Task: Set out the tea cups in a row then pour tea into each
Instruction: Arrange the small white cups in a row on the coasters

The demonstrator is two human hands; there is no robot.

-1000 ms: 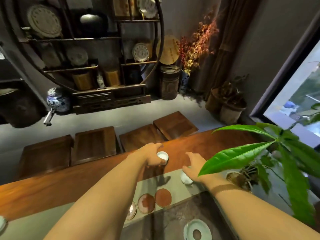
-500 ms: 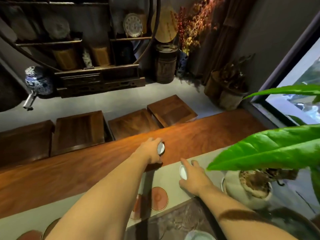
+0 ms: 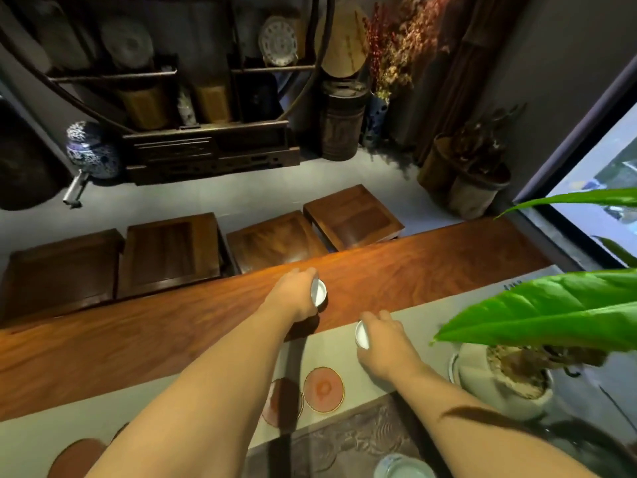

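My left hand (image 3: 293, 298) grips a small white tea cup (image 3: 318, 292), tilted on its side, over the far part of the wooden table (image 3: 138, 326). A second white tea cup (image 3: 362, 334), also tipped sideways, is held in my right hand (image 3: 382, 343) above the grey table runner (image 3: 427, 315). Round reddish coasters (image 3: 324, 389) lie on the runner just in front of my arms, one partly under my left forearm. No teapot shows in view.
A potted plant (image 3: 506, 377) with big green leaves (image 3: 537, 308) stands at the right, close to my right arm. A carved dark tea tray (image 3: 331, 443) and a white dish (image 3: 403, 469) sit at the near edge. Wooden stools (image 3: 275, 239) line the table's far side.
Both hands have lifted their cups off the table and turned them on their sides. The camera has moved closer and tilted down; the plant leaf now fills more of the right.
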